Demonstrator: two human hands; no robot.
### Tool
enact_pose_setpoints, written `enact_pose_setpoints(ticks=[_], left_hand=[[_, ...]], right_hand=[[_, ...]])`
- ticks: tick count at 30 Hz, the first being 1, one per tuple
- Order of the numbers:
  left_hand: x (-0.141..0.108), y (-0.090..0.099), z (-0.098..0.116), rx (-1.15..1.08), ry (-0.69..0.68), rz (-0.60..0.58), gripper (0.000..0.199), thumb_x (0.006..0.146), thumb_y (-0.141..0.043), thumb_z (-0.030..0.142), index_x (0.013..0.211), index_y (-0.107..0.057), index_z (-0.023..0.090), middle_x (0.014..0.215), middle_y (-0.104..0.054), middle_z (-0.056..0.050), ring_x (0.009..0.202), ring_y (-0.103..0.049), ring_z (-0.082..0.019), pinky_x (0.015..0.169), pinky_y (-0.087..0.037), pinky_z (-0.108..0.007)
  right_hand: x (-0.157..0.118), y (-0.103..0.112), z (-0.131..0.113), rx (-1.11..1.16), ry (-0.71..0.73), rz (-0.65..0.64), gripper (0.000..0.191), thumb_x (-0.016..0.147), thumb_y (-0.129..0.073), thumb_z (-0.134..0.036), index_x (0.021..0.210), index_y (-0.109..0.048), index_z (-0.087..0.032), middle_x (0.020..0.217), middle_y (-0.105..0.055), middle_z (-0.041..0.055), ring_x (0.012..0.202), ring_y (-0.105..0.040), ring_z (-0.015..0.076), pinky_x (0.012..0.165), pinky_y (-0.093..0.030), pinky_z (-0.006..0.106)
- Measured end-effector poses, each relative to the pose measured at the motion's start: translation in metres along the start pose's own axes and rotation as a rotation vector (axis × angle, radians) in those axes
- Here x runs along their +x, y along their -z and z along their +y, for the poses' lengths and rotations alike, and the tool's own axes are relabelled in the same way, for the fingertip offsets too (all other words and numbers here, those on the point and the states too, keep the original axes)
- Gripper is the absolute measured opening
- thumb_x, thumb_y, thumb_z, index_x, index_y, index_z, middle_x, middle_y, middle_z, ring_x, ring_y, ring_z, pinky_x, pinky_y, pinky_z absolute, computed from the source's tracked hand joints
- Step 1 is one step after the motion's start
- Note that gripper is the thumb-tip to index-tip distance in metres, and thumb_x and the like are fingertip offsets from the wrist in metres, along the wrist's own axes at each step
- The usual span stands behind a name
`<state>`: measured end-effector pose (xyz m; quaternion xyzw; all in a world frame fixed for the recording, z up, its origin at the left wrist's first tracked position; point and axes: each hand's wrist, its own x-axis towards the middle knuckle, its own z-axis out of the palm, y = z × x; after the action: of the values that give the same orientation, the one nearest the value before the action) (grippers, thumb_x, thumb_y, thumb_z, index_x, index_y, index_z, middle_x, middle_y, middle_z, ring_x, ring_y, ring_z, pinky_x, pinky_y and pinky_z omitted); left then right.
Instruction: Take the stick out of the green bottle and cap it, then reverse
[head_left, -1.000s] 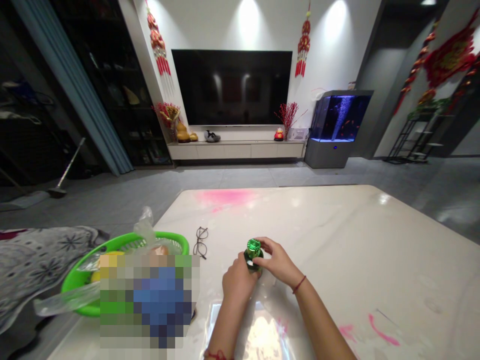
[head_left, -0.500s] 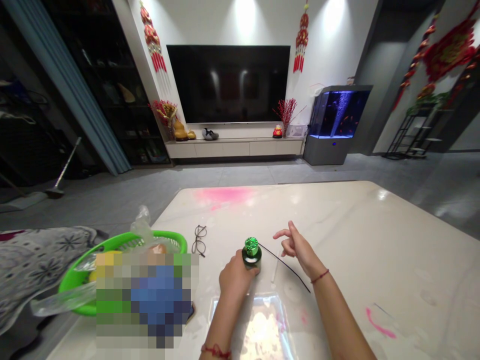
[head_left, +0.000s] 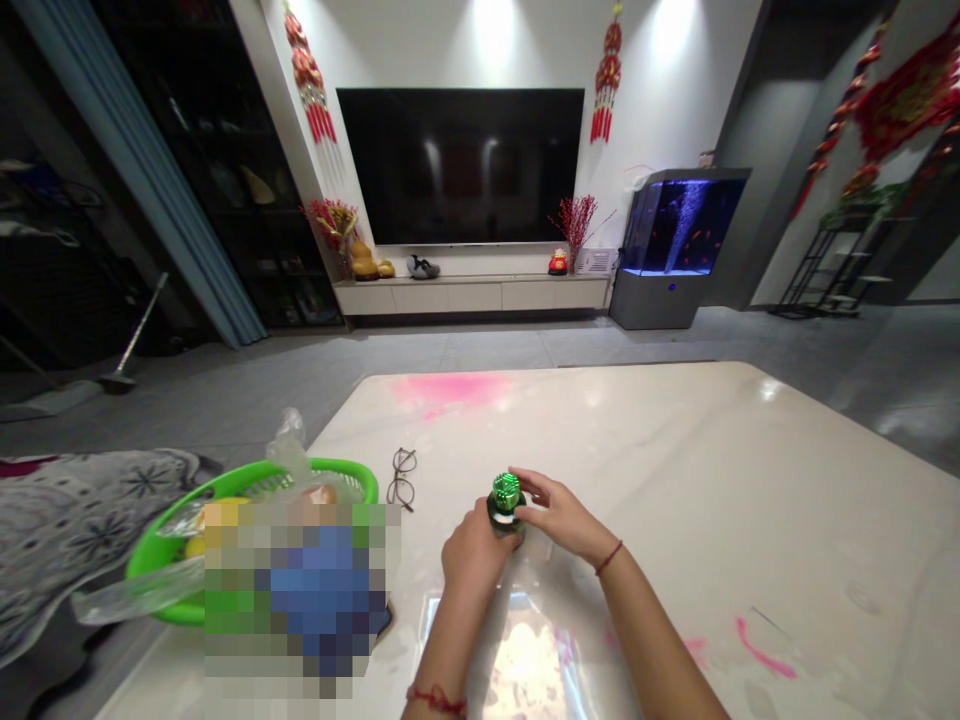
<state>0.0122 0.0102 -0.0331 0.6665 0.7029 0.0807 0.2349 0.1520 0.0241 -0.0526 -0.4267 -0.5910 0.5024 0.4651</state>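
**A:** Where's the bottle (head_left: 501, 522)?

**B:** Upright at lower centre of the frame, apparently on the tabletop (head_left: 712, 470). It's small and dark green, with a shiny faceted cap (head_left: 507, 491).

**A:** And the hands?

**B:** The left hand (head_left: 472, 552) is closed around the bottle's lower body. The right hand (head_left: 559, 518) is open and curved, its fingers reaching in at the cap. I can't tell whether they touch it.

**A:** How would it handle?

**B:** It looks stiff and glossy, so probably slippery. Its weight is anyone's guess. The body offers the surest hold, with the cap pinched from above.

**A:** Room around it?

**B:** Plenty to the right and toward the top of the frame, up to the far table edge past a pink smear (head_left: 450, 392). To the left sit glasses (head_left: 401, 478), then a green basket (head_left: 330, 465) at lower left, partly hidden by a blurred patch (head_left: 300, 600), so that side is tighter.
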Motion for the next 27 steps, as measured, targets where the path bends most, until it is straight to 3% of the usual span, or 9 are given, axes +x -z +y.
enact_pose_setpoints(ticks=[4,11,15,21,27], left_hand=[[0.0,-0.001,0.0,0.003,0.002,0.013,0.046,0.065,-0.058,0.039,0.107,-0.047,0.025,0.102,-0.064,-0.005,0.093,-0.059,-0.023,0.066,-0.039,-0.027],[0.0,-0.003,0.002,0.015,0.013,0.027,0.044,0.067,-0.056,0.04,0.107,-0.048,0.023,0.099,-0.063,-0.006,0.091,-0.059,-0.023,0.065,-0.039,-0.027],[-0.001,-0.003,0.002,0.017,0.01,0.019,0.045,0.067,-0.055,0.041,0.108,-0.047,0.023,0.099,-0.063,-0.007,0.091,-0.059,-0.024,0.065,-0.04,-0.028],[-0.001,-0.003,-0.007,0.107,0.016,-0.039,0.045,0.067,-0.054,0.04,0.107,-0.051,0.019,0.103,-0.062,-0.011,0.095,-0.058,-0.028,0.07,-0.042,-0.033],[-0.001,-0.001,-0.011,0.19,0.056,-0.048,0.049,0.067,-0.056,0.032,0.113,-0.049,0.018,0.112,-0.059,-0.012,0.101,-0.056,-0.028,0.077,-0.042,-0.035]], right_hand=[[0.002,-0.004,0.004,-0.162,0.059,0.022,0.044,0.063,-0.057,-0.012,0.106,-0.059,-0.023,0.11,-0.062,0.0031,0.105,-0.054,0.0201,0.097,-0.036,0.041],[0.003,-0.007,0.002,-0.212,0.063,0.097,0.043,0.059,-0.065,-0.017,0.101,-0.061,-0.02,0.104,-0.064,0.0038,0.099,-0.057,0.0203,0.093,-0.04,0.036],[0.003,-0.007,0.007,-0.251,0.059,0.128,0.052,0.057,-0.068,-0.02,0.108,-0.057,-0.021,0.111,-0.06,0.005,0.104,-0.054,0.0211,0.095,-0.038,0.037],[0.0,-0.002,0.012,-0.265,-0.032,0.012,0.056,0.055,-0.071,-0.022,0.108,-0.056,-0.02,0.109,-0.061,0.0063,0.104,-0.053,0.0223,0.093,-0.038,0.039],[0.002,-0.005,0.02,-0.286,-0.022,-0.03,0.058,0.053,-0.071,-0.02,0.108,-0.054,-0.019,0.104,-0.062,0.0047,0.096,-0.056,0.0202,0.088,-0.041,0.035]])
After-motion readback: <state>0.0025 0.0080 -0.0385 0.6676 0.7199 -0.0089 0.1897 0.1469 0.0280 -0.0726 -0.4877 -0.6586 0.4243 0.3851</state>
